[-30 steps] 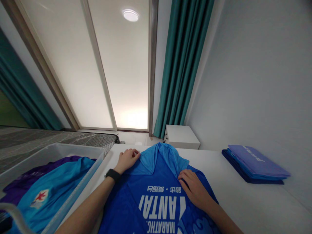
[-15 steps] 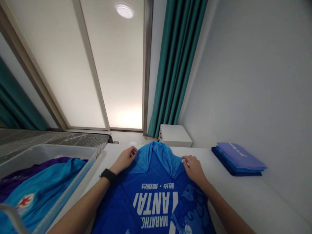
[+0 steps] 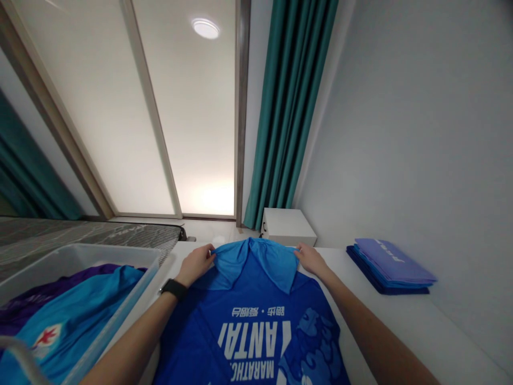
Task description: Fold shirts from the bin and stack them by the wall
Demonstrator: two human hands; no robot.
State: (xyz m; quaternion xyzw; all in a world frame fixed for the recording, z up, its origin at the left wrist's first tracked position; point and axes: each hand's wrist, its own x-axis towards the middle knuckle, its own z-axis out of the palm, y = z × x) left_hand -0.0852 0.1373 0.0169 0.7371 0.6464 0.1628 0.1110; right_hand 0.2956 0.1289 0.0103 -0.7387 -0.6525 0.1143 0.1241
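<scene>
A blue polo shirt (image 3: 248, 326) with white lettering lies on the white table (image 3: 401, 331) in front of me, its lighter blue collar (image 3: 256, 256) at the far end. My left hand (image 3: 195, 264), with a black watch on the wrist, pinches the collar's left corner. My right hand (image 3: 309, 259) pinches the collar's right corner. Both hands are closed on the fabric and the collar is stretched flat between them.
A clear plastic bin (image 3: 92, 256) at the left holds light blue and purple shirts. A stack of folded blue and purple shirts (image 3: 390, 264) lies on the table at the right by the wall. A small white cabinet (image 3: 288, 233) and teal curtains stand beyond the table.
My right hand has moved from the shirt's chest up to the collar's right corner. My left hand has shifted along the collar, which is now spread wide between both hands.
</scene>
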